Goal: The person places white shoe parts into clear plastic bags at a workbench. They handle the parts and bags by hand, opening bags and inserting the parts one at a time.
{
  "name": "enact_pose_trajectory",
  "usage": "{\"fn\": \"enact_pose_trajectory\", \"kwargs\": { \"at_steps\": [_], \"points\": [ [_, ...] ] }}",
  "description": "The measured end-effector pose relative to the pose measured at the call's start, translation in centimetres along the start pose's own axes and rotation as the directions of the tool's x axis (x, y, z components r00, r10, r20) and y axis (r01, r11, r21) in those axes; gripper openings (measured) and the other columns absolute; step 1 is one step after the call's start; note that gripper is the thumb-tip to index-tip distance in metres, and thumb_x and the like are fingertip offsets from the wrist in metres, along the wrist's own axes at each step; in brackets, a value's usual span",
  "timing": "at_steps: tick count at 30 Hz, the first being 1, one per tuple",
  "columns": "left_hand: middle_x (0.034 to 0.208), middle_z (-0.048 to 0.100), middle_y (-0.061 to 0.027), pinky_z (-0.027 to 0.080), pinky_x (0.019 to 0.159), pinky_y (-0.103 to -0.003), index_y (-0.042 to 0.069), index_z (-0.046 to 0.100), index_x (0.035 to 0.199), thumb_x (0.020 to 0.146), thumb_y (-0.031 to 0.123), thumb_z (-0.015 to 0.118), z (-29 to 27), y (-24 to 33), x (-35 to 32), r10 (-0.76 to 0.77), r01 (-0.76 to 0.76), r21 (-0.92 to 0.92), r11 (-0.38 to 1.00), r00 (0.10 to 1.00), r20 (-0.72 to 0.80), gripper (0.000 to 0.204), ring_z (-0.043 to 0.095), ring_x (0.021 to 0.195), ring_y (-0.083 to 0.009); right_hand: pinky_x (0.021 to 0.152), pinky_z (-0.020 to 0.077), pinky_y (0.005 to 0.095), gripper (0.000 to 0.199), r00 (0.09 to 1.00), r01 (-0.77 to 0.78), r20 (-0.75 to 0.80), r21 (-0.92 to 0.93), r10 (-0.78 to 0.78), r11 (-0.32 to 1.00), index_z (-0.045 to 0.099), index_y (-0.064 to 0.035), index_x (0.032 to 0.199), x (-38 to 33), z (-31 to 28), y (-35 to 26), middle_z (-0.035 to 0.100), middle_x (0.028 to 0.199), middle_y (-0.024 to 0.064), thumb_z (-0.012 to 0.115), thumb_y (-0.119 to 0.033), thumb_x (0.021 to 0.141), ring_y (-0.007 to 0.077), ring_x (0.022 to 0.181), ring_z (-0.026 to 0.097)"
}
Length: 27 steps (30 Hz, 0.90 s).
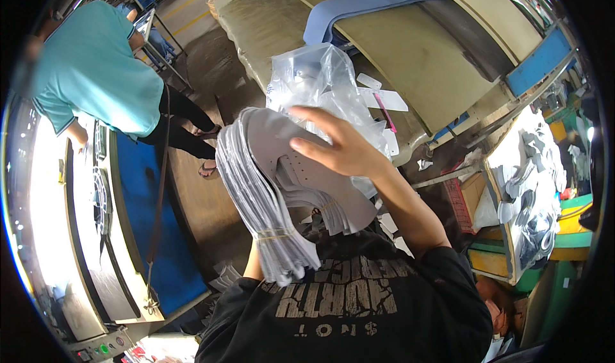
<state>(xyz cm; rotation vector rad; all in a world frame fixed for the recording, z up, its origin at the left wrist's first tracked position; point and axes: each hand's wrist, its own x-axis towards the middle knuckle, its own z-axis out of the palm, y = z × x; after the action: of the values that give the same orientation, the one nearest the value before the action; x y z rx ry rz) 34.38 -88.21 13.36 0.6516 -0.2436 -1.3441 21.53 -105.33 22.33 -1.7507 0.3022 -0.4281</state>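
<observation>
A thick stack of grey U-shaped shoe-upper pieces (250,164) is held up in front of my chest. Small punched holes show on its top piece, and thin bands circle both of its legs. My left forearm (254,264) runs up behind the stack, which hides the hand and its fingers; the stack appears to rest in that hand. Over the stack's upper right side is my right hand (346,146), open, its thumb and fingers stretched apart. Whether it touches the top piece I cannot tell. Just beyond lies a clear plastic bag (314,74).
A long worktable (397,62) at the far side carries a blue-grey strip (359,10) and white paper tags (387,99). At left, a person in a turquoise shirt (102,68) leans over a brightly lit machine (57,222). Grey cut pieces (528,183) fill a rack at right.
</observation>
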Motion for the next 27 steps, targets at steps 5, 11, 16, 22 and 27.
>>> {"fn": "enact_pose_trajectory", "kwargs": {
  "at_steps": [5,11,16,22,27],
  "points": [
    [0.146,0.048,-0.016,0.039,0.11,-0.041,0.002,0.04,0.154,0.108,0.041,0.052,0.5,-1.6,-1.6,-0.081,0.08,0.048,0.996,0.996,0.019,0.062,0.048,0.129,-0.0281,0.105,0.0526,0.0376,0.075,0.805,-0.573,0.274,0.589,0.527,0.569,0.049,0.0101,0.146,-3.3,0.3,2.1,0.061,0.14,0.0243,0.071,-0.043,0.097,0.0286,0.126,0.063],
    [0.138,0.057,-0.0142,0.046,0.104,-0.039,0.003,0.046,0.151,0.108,0.038,0.054,0.4,0.0,-1.9,-0.082,0.083,0.014,0.996,0.996,-0.024,0.057,0.057,0.119,-0.0262,0.09,0.0582,0.0347,0.062,0.748,-0.629,0.285,0.593,0.599,0.503,0.053,0.0062,0.143,-4.2,1.3,3.3,0.068,0.129,0.018,0.071,-0.031,0.097,0.0257,0.109,0.07],
    [0.131,0.064,-0.0126,0.052,0.098,-0.037,0.003,0.051,0.148,0.107,0.036,0.056,0.2,5.1,-1.3,0.036,-0.032,0.045,0.998,0.996,-0.087,0.053,0.065,0.111,-0.0247,0.094,0.0549,0.0339,0.063,0.867,-0.471,0.064,0.429,0.494,0.771,0.047,0.0056,0.148,-3.4,2.7,3.2,0.066,0.13,0.0165,0.068,-0.032,0.101,0.0218,0.114,0.066],
    [0.137,0.062,-0.0159,0.052,0.101,-0.037,-0.001,0.041,0.152,0.102,0.036,0.069,3.5,6.6,2.7,0.195,-0.166,0.381,0.91,0.98,-0.038,0.068,0.065,0.12,-0.0258,0.119,0.034,0.0397,0.09,0.988,-0.099,-0.064,0.427,0.139,0.899,0.021,0.0056,0.161,-2.7,5.1,3.9,0.044,0.156,0.0211,0.067,-0.045,0.102,0.0276,0.144,0.041],
    [0.137,0.059,-0.016,0.045,0.108,-0.035,-0.004,0.042,0.149,0.1,0.032,0.073,7.0,6.7,5.4,0.3,-0.214,0.789,0.575,0.953,0.039,0.068,0.057,0.126,-0.0225,0.118,0.0366,0.041,0.097,0.983,0.092,-0.181,0.312,-0.036,0.946,0.023,0.004,0.159,-3.1,4.0,2.7,0.047,0.152,0.0188,0.08,-0.036,0.092,0.0261,0.142,0.044]
  ]
}}
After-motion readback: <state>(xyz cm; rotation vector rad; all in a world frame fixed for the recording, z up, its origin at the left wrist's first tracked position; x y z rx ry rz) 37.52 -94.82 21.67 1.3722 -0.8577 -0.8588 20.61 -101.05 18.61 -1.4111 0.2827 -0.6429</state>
